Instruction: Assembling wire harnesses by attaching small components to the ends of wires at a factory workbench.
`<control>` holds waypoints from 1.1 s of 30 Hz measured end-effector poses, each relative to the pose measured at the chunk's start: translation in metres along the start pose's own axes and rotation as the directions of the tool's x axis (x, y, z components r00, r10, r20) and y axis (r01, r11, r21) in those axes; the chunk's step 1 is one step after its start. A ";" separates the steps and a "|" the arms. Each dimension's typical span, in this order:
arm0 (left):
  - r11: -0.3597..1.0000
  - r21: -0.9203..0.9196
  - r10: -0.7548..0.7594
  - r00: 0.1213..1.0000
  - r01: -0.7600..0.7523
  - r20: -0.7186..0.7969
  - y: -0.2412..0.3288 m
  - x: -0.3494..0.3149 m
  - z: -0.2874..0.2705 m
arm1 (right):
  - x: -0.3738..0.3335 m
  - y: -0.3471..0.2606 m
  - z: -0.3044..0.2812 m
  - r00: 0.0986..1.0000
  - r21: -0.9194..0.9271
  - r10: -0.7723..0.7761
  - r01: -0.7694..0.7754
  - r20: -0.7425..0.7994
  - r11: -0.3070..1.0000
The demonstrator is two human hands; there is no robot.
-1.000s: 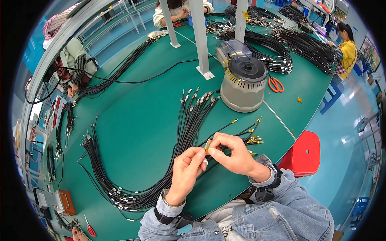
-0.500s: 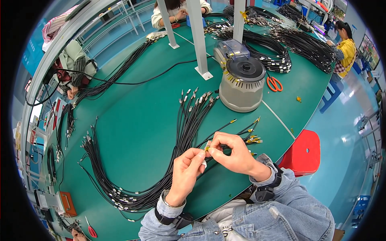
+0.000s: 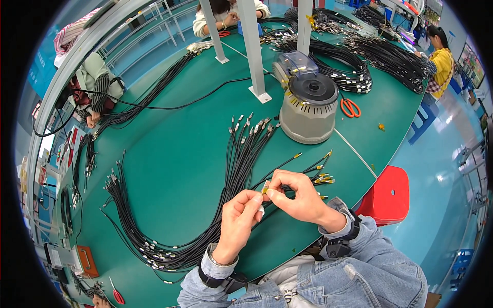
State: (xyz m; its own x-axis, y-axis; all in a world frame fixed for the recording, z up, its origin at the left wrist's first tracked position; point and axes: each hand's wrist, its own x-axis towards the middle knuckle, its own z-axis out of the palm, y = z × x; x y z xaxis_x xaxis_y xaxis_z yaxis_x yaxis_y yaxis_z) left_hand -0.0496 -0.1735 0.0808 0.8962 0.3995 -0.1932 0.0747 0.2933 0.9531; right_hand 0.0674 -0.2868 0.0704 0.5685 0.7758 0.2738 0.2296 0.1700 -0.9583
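Near the table's front edge, my left hand (image 3: pixel 237 222) is closed in a pinch on a cable, whose small metal end (image 3: pixel 266 183) sticks up between my hands. My right hand (image 3: pixel 299 201) is closed too, its thumb and forefinger pinching a bit of yellow tape (image 3: pixel 264 190) against that end. A white tag (image 3: pixel 261 209) shows by my left fingers. To the left lies a large bundle of black cables (image 3: pixel 205 233), curved in a U with silvery ends. Beyond my right hand are several cable ends wrapped in yellow tape (image 3: pixel 324 178).
A round tape dispenser (image 3: pixel 309 120) stands behind my hands, with orange-handled scissors (image 3: pixel 351 108) on its right. Grey posts (image 3: pixel 252 56) rise from the green table (image 3: pixel 169 169). A red stool (image 3: pixel 390 197) stands at the right edge. Other people work at the far side and left.
Almost nothing differs. My hands keep the same hold on the cable end and tape, with only a very slight shift.
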 end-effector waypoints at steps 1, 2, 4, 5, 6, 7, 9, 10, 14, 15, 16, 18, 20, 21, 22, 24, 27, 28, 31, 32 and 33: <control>1.000 0.000 0.002 1.000 -0.002 0.002 0.000 0.000 0.000 | 0.000 0.001 0.000 1.000 0.001 0.003 -0.003 0.000 1.000; 1.000 0.001 0.005 1.000 -0.005 0.004 0.000 0.001 0.000 | 0.000 0.000 -0.001 1.000 0.000 0.004 -0.004 -0.001 1.000; 0.999 0.022 0.027 1.000 -0.027 -0.001 -0.001 0.000 0.001 | 0.000 -0.002 -0.001 0.999 0.004 0.037 -0.037 0.001 0.999; 0.998 0.043 0.050 0.999 -0.050 -0.007 -0.002 -0.001 0.002 | 0.000 -0.002 -0.001 0.999 0.006 0.054 -0.054 0.003 0.999; 0.995 0.064 0.073 0.997 -0.072 -0.010 -0.003 -0.001 0.003 | 0.000 -0.002 -0.001 0.999 0.006 0.054 -0.054 0.002 0.999; 0.995 0.065 0.073 0.997 -0.072 -0.009 -0.003 0.000 0.005 | -0.001 -0.002 -0.001 0.998 0.004 0.058 -0.058 0.000 0.998; 0.970 0.189 0.163 0.986 -0.153 -0.035 -0.005 0.000 0.008 | -0.001 -0.001 -0.001 0.998 -0.002 0.064 -0.064 -0.002 0.998; 0.949 0.251 0.208 0.977 -0.191 -0.043 -0.005 0.000 0.008 | -0.001 -0.001 -0.002 0.998 -0.002 0.064 -0.064 -0.002 0.998; 0.934 0.284 0.241 0.969 -0.217 -0.053 -0.007 0.001 0.005 | -0.002 -0.003 -0.002 0.998 -0.021 0.047 -0.046 0.032 0.999; 0.934 0.284 0.241 0.969 -0.217 -0.052 -0.006 0.001 0.005 | -0.002 -0.003 -0.003 0.998 -0.013 0.040 -0.040 0.040 0.999; 0.955 0.226 0.212 0.975 -0.191 -0.069 -0.003 0.000 0.005 | -0.003 -0.003 -0.002 0.998 -0.004 0.033 -0.033 0.050 0.999; 0.985 0.106 0.149 0.984 -0.139 -0.096 0.001 -0.001 0.006 | -0.004 -0.002 -0.002 0.998 0.007 0.026 -0.026 0.060 1.000; 0.991 0.065 0.122 0.989 -0.116 -0.088 0.000 0.000 0.003 | -0.006 -0.003 -0.003 0.996 0.039 0.049 -0.051 0.071 0.998; 0.995 0.022 0.094 0.992 -0.093 -0.079 -0.001 0.002 0.002 | -0.007 -0.003 -0.003 0.995 0.055 0.060 -0.064 0.077 0.996; 0.997 -0.020 0.067 0.995 -0.069 -0.068 -0.002 0.002 0.002 | -0.007 -0.002 -0.003 0.995 0.056 0.060 -0.064 0.077 0.996; 0.998 -0.035 0.051 0.996 -0.054 -0.067 -0.002 0.003 0.002 | -0.007 -0.001 -0.003 0.983 0.180 0.153 -0.170 0.103 0.969; 0.997 -0.069 0.020 0.998 -0.024 -0.063 -0.001 0.003 0.003 | -0.007 0.000 -0.004 0.968 0.253 0.211 -0.239 0.133 0.938; 0.997 -0.081 0.007 0.999 -0.012 -0.054 0.000 0.003 0.003 | -0.007 0.001 -0.005 0.963 0.265 0.225 -0.257 0.146 0.929; 0.994 -0.105 -0.019 0.999 0.015 -0.037 0.002 0.003 0.002 | -0.007 0.002 -0.006 0.954 0.284 0.245 -0.286 0.172 0.915; 0.992 -0.119 -0.042 0.999 0.041 -0.006 0.002 0.003 0.001 | -0.006 0.002 -0.006 0.950 0.292 0.251 -0.297 0.185 0.909; 0.989 -0.133 -0.064 0.998 0.067 0.025 0.002 0.003 0.000 | -0.006 0.003 -0.006 0.946 0.299 0.256 -0.307 0.198 0.903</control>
State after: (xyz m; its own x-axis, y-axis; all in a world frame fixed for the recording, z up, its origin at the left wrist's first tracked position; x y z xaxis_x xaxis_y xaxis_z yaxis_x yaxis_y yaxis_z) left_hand -0.0466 -0.1715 0.0825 0.9000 0.3584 -0.2481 0.0757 0.4321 0.8986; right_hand 0.0697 -0.2950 0.0667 0.4407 0.8977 -0.0026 -0.2037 0.0972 -0.9742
